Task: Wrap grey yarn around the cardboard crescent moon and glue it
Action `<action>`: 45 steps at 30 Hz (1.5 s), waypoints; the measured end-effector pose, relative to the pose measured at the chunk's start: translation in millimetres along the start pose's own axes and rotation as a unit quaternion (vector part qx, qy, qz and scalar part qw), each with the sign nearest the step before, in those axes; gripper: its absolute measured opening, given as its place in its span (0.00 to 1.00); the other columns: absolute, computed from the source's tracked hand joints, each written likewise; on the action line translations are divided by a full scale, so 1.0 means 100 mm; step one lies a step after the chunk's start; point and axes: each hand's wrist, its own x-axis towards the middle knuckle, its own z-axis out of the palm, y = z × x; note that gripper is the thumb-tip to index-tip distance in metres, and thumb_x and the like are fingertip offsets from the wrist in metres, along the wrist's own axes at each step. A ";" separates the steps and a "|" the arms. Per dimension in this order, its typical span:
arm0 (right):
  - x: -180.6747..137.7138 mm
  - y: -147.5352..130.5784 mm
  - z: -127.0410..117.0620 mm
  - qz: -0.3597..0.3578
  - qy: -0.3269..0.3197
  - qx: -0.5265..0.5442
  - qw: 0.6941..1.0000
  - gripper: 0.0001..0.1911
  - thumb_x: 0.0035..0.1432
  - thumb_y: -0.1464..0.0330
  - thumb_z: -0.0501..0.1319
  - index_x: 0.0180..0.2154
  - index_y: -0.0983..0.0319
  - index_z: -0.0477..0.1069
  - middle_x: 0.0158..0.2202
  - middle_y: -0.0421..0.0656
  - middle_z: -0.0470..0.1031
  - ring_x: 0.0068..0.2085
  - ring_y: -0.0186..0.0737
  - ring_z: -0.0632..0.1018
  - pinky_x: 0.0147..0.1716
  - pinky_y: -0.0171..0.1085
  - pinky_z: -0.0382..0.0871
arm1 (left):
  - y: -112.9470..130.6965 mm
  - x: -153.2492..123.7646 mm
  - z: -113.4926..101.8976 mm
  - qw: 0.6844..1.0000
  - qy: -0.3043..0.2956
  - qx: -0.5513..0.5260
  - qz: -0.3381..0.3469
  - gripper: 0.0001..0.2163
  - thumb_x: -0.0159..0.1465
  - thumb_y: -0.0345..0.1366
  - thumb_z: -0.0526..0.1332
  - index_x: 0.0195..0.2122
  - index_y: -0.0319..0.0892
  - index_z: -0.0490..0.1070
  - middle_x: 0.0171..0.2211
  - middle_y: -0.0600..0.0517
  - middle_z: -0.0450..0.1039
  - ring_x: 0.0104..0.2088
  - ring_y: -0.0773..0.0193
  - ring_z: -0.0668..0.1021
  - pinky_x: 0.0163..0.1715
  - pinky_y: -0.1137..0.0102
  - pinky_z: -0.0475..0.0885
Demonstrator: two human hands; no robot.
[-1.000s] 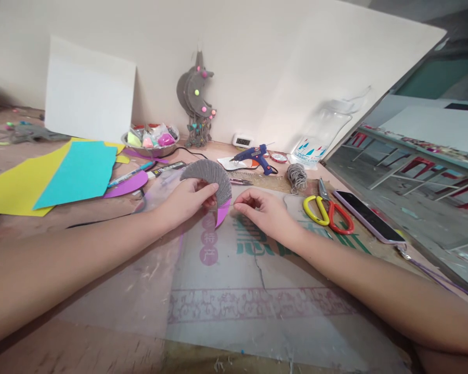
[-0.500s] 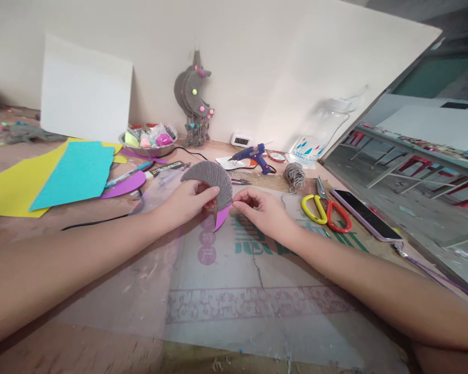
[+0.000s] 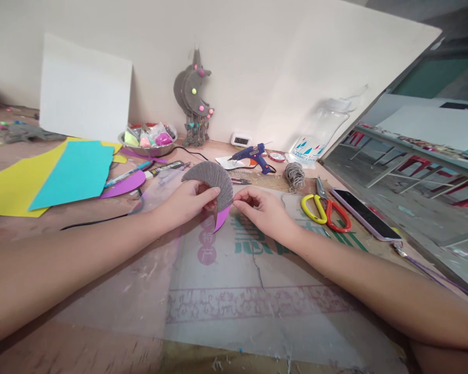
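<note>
My left hand grips a purple crescent moon cutout by its inner curve, thumb in front. Grey yarn is wound closely around most of the crescent, leaving its lower tip bare purple. At the outer edge, just where the winding stops, my right hand is pinched on the yarn, though the strand between the fingertips is barely visible. A thin grey strand shows below that hand, over the printed plastic sheet. Behind it lies the ball of grey yarn.
Scissors and a phone lie to the right. Farther back are a blue glue gun, a plastic jug, a bowl of coloured clay and a finished moon ornament. Coloured foam sheets spread across the left.
Almost nothing differs. Both hands stay in place on the crescent and yarn, with only a very slight shift.
</note>
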 end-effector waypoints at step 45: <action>0.00 -0.02 0.00 -0.007 -0.025 -0.034 0.999 0.06 0.56 0.65 0.59 0.32 0.62 0.70 0.27 0.38 0.69 0.27 0.32 0.66 0.27 0.33 0.60 | 0.09 -0.01 -0.01 0.991 -0.012 0.127 0.043 0.17 0.63 0.47 0.54 0.24 0.40 0.68 0.22 0.52 0.69 0.24 0.66 0.71 0.24 0.73 0.66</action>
